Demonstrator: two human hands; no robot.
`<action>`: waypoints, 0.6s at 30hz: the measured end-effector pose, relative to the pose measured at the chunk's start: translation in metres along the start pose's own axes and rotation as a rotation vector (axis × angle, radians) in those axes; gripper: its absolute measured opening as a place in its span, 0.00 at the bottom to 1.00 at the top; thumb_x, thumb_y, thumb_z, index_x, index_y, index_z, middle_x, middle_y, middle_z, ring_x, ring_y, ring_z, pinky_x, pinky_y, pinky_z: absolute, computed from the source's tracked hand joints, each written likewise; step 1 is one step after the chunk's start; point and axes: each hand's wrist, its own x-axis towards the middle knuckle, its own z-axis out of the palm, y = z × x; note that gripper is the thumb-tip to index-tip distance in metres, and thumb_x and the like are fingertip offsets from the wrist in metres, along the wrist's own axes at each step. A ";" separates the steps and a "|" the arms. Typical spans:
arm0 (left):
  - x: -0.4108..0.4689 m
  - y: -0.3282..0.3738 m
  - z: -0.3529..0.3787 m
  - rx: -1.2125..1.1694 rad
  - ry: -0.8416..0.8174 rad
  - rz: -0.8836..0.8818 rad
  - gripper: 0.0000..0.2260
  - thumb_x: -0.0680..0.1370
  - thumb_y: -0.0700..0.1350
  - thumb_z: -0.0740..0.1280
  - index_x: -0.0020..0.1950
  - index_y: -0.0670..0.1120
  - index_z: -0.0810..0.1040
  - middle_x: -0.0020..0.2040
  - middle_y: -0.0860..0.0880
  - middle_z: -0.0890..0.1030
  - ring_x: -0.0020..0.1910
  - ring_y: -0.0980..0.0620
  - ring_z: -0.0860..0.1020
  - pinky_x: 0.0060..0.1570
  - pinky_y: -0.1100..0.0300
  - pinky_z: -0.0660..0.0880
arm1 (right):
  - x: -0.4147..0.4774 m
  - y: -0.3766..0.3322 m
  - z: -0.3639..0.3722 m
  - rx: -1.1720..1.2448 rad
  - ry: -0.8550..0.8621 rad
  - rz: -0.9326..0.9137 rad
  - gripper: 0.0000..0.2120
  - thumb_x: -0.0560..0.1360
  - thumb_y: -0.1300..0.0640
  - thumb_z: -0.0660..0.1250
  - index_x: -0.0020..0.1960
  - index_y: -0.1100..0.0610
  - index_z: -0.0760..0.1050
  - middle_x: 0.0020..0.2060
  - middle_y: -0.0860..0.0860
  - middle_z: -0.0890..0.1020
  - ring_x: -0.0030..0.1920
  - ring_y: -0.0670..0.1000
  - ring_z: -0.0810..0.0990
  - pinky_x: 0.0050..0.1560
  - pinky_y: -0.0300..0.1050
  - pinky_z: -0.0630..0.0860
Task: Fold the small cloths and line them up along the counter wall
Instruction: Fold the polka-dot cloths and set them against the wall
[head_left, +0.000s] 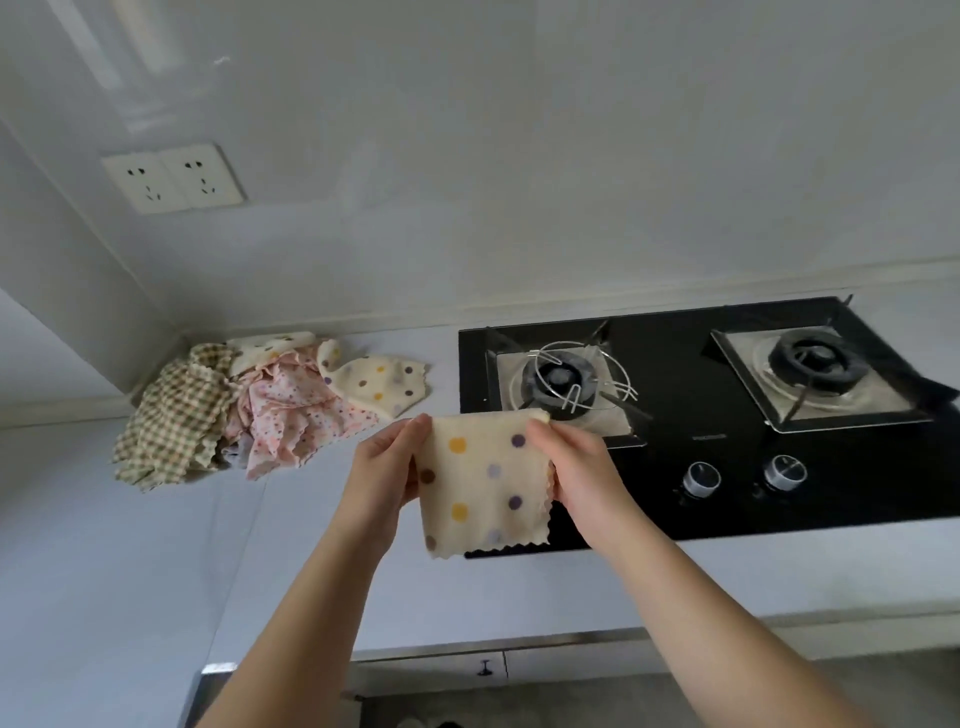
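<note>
The left hand (387, 462) pinches the upper left corner of a small cream cloth with yellow, purple and brown dots (485, 478), thumb on the near face and fingers behind it. The right hand (571, 462) holds the cloth's right side, thumb at the top right corner and fingers curled behind the fabric. Both grips are clenched on this cloth, which hangs flat between them in the air, scalloped hem downward, with a second layer showing along its right edge. The two bare forearms rise from the bottom of the view and converge toward it.

The cloth hangs over the front of the pale grey desk (156, 561) and the front left corner of a black glass gas hob (675, 499) with two round silver knobs (701, 478).

In the desk's far left corner, against the white wall (519, 208), lies a loose heap: a green-and-cream checked cloth (174, 415), a crumpled pink flowered cloth (296, 415) and another cream dotted cloth (374, 384). A white double socket (174, 179) sits on the wall above.
</note>
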 end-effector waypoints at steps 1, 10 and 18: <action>-0.007 0.003 0.018 -0.020 0.015 -0.007 0.11 0.80 0.46 0.62 0.40 0.45 0.78 0.32 0.51 0.73 0.32 0.53 0.70 0.35 0.60 0.70 | -0.007 -0.005 -0.017 -0.020 0.016 -0.004 0.11 0.78 0.55 0.63 0.48 0.61 0.81 0.47 0.60 0.84 0.51 0.61 0.82 0.56 0.59 0.76; -0.051 0.008 0.172 -0.137 -0.226 -0.124 0.14 0.79 0.52 0.62 0.55 0.45 0.81 0.51 0.44 0.83 0.51 0.45 0.80 0.49 0.50 0.76 | -0.050 -0.053 -0.168 0.008 0.146 0.076 0.11 0.77 0.54 0.64 0.43 0.56 0.82 0.46 0.59 0.84 0.51 0.61 0.82 0.57 0.63 0.76; -0.041 0.003 0.305 -0.021 -0.367 -0.114 0.08 0.80 0.42 0.63 0.52 0.41 0.81 0.45 0.43 0.84 0.41 0.47 0.82 0.43 0.53 0.76 | -0.036 -0.077 -0.299 0.213 0.211 0.185 0.11 0.79 0.52 0.63 0.56 0.57 0.78 0.50 0.55 0.84 0.52 0.55 0.82 0.56 0.53 0.77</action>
